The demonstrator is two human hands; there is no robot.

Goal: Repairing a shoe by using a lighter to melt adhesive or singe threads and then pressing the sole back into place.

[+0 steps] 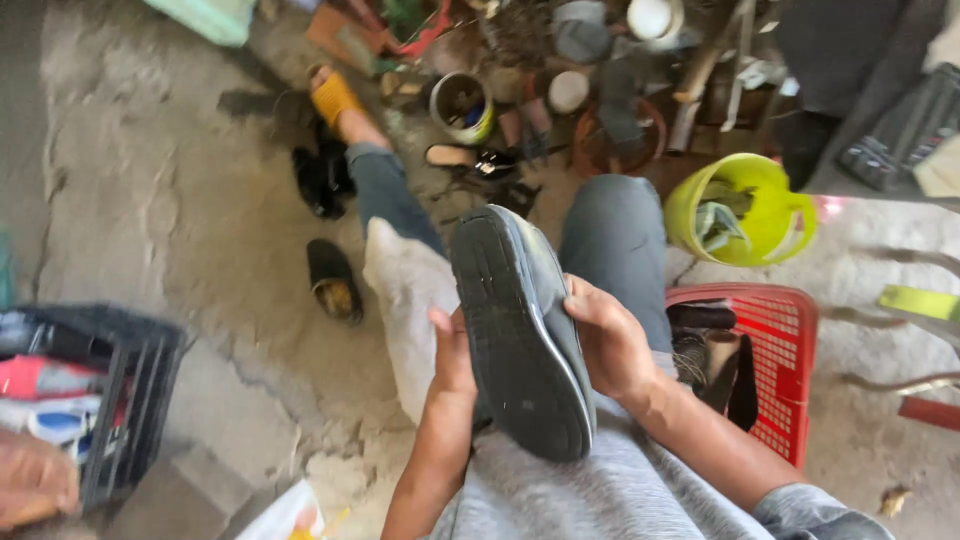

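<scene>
One dark grey shoe with a black ribbed rubber sole (522,335) sits in the seated person's lap, sole turned up, held between two bare hands. The left hand (452,362) presses against the sole's near edge, thumb up along it, the other fingers hidden behind the shoe. The right hand (606,338) wraps the upper, fingers curled tight over its side. One red plastic basket (790,340) stands just beside the right knee, one lime-green bucket (745,212) beyond it. One black crate (130,400) lies at the left.
</scene>
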